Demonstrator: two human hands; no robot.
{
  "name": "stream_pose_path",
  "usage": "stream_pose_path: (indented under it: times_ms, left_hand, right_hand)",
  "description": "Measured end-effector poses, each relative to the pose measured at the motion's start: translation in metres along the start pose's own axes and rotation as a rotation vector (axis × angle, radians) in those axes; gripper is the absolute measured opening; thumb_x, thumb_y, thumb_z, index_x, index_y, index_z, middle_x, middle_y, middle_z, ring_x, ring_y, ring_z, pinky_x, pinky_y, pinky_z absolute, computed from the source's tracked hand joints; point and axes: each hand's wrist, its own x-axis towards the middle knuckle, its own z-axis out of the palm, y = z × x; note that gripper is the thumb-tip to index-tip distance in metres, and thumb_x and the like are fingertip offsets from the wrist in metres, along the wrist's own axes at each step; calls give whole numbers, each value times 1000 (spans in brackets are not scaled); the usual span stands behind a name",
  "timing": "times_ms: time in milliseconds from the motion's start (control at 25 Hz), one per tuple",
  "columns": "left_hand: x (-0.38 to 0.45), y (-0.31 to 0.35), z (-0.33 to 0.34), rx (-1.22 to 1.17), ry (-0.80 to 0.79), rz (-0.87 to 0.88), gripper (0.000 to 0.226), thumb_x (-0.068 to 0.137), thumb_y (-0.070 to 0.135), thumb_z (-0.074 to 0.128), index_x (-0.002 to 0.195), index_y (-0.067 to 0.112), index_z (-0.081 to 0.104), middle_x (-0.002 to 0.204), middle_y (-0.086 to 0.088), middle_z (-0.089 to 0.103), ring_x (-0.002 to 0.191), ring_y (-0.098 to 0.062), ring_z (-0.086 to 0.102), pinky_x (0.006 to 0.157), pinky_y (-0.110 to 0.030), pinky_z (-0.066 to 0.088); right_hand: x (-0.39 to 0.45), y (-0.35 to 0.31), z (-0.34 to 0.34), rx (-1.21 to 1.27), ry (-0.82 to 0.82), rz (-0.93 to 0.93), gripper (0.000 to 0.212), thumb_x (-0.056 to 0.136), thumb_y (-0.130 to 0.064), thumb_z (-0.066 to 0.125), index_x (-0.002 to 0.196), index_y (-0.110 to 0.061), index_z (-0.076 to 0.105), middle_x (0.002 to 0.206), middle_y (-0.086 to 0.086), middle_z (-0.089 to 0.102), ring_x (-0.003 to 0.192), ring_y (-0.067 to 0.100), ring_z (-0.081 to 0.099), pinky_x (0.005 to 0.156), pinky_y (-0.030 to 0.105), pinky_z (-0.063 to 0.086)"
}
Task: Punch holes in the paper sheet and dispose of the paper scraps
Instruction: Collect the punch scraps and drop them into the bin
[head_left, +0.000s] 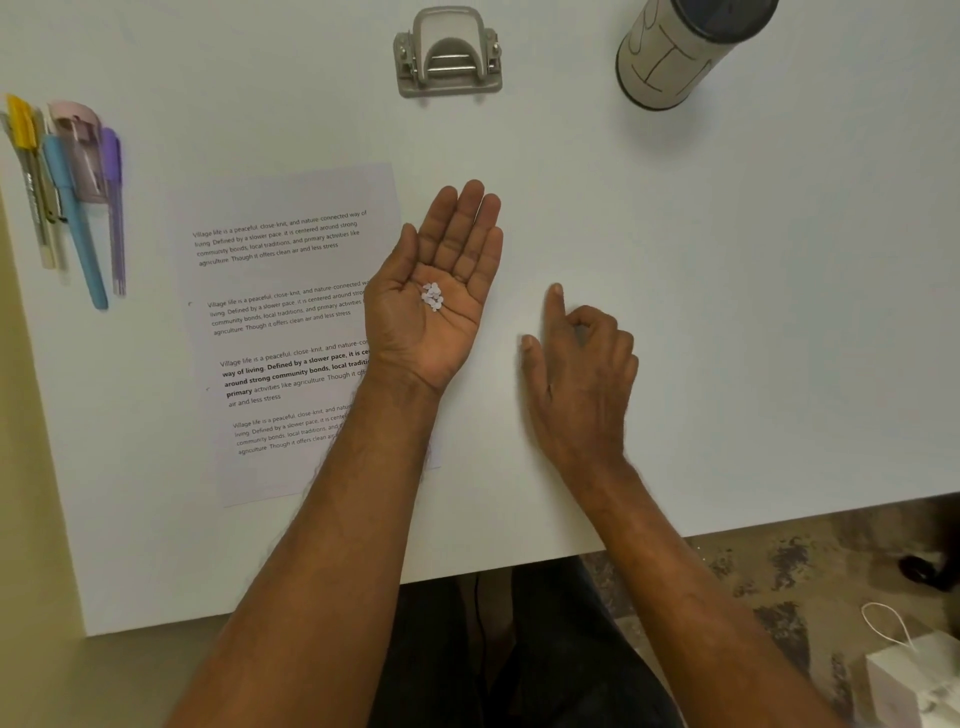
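My left hand (441, 291) lies palm up over the right edge of the printed paper sheet (280, 312), cupping a small heap of white paper scraps (432, 297). My right hand (576, 364) rests on the white table (727, 312) just to its right, index finger and thumb stretched out, other fingers curled, holding nothing. The grey hole punch (448, 54) stands at the far edge of the table, well beyond both hands.
A cylindrical container with a dark lid (680, 52) stands at the far right. Several pens and markers (67, 197) lie at the left edge. A white paper bag (919, 680) sits on the floor at the lower right, below the table's front edge.
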Motion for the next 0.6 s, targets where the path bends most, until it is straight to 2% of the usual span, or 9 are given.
stream_pose_path:
  times_ms: [160,320,440,600]
  left_hand:
    - [0,0,-1,4,2,0,50,112,25,30,122,-6,68,133,-24,66,124,-38,65,114,-46,44]
    - [0,-3,-2,0,1,-9,50,113,25,30,123,-6,68,133,-24,65,124,-38,64,114,-47,44]
    - [-1,-5,-1,3,3,-13,50,112,25,30,122,-6,68,133,-24,66,123,-38,65,113,-47,45]
    - [-1,-6,0,12,5,-14,49,112,25,31,121,-6,69,132,-24,66,123,-38,65,113,-47,45]
  right_hand:
    - [15,13,-3,268,-1,120,48,100,-47,63,144,-31,60,121,-1,57,112,17,49,93,29,28]
    - [35,7,-4,375,80,179,24,91,-48,73,112,-38,76,109,-15,63,104,7,53,91,31,32]
    - [39,1,-3,379,120,202,8,93,-43,71,95,-36,76,102,-17,64,99,7,53,89,31,35]
    - [40,-3,1,270,133,124,9,100,-35,63,93,-31,68,102,-11,64,95,14,54,84,31,35]
